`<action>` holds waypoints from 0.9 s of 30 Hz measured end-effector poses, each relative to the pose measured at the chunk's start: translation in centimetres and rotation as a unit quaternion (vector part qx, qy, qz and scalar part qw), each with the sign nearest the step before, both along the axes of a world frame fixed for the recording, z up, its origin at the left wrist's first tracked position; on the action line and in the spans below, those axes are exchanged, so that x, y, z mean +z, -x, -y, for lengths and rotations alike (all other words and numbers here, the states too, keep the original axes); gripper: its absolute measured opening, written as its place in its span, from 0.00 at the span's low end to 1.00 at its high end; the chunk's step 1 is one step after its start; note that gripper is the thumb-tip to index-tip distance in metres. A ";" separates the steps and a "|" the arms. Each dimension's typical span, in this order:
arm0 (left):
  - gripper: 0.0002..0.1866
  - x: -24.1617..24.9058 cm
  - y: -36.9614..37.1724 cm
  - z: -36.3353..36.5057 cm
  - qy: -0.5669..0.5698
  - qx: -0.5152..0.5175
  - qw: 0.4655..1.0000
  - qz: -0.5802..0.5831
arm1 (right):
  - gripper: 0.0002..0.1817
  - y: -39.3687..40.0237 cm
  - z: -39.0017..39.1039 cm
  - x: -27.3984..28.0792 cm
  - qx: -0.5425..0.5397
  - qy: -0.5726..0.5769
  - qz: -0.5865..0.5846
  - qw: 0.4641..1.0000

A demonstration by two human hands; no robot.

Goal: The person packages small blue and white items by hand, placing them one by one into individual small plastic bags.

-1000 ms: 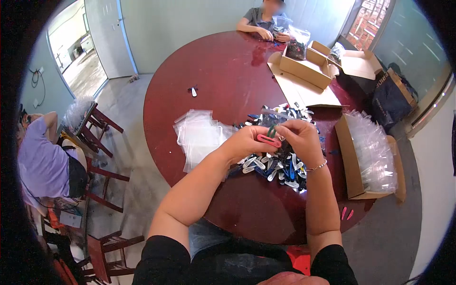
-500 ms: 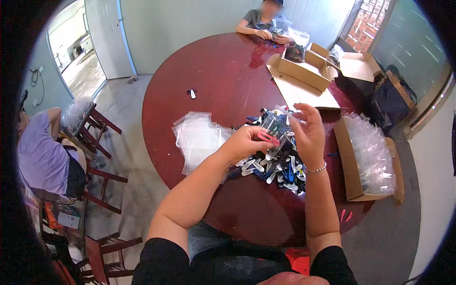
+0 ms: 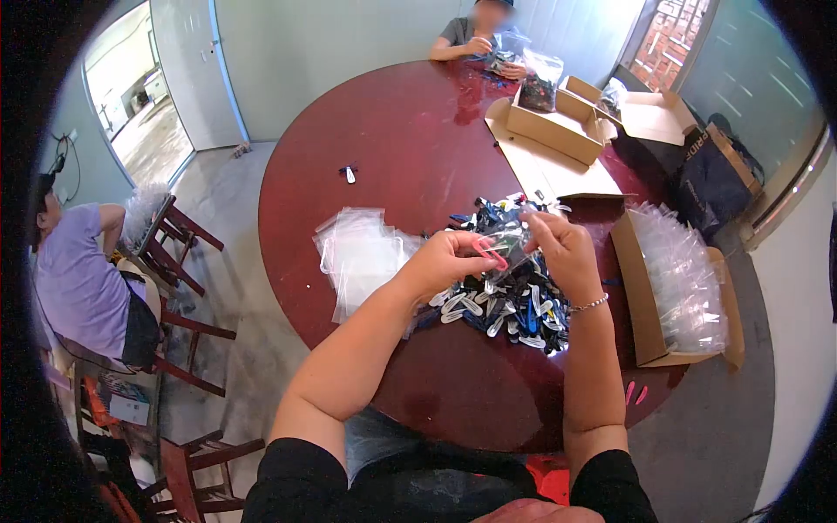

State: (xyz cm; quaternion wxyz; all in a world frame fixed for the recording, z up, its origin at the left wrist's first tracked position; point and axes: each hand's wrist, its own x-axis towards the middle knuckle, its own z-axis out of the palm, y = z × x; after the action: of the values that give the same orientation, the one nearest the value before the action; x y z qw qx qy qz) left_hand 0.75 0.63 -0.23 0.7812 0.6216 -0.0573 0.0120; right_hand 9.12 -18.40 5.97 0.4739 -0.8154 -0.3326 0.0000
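Over a pile of dark and silver hair clips (image 3: 527, 305), my left hand (image 3: 449, 260) is closed on a pink clip (image 3: 490, 253) and the edge of a clear plastic bag (image 3: 508, 240). Fingers of my right hand (image 3: 561, 248) pinch the bag's other side. Flat clear bags (image 3: 362, 261) lie in a stack left of the pile. A lone clip (image 3: 350, 174) rests farther back on the red table (image 3: 349, 122). Two pink clips (image 3: 636, 392) lie near the table's right front edge.
At the right stands a cardboard box (image 3: 641, 296) full of clear packets (image 3: 684, 283). Open cardboard boxes (image 3: 558, 132) and a filled bag (image 3: 538, 91) are at the back right. One person (image 3: 475, 44) sits across the table; another (image 3: 83, 270) sits at the left near wooden stools (image 3: 187, 349).
My right hand has come down and its fingers have closed on the bag. The pink clip in my left hand has tilted. The person across the table has raised a hand.
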 end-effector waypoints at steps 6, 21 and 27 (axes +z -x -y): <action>0.18 0.0 -0.1 -0.3 -0.029 -0.042 0.999 -0.017 | 0.08 0.3 0.2 -0.1 0.009 0.018 0.059 0.998; 0.10 0.4 0.2 -0.3 -0.009 -0.029 0.999 -0.013 | 0.05 -0.8 0.7 -1.0 0.050 -0.066 -0.026 0.996; 0.08 0.6 0.2 -0.3 0.044 -0.035 0.998 -0.018 | 0.07 0.3 0.2 -0.1 0.055 -0.015 -0.033 0.998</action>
State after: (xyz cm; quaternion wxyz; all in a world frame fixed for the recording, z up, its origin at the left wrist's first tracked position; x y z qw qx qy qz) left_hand 0.57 0.97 0.38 0.8086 0.5843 -0.0641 -0.0240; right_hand 8.85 -18.58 5.89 0.4957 -0.7882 -0.3616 0.0481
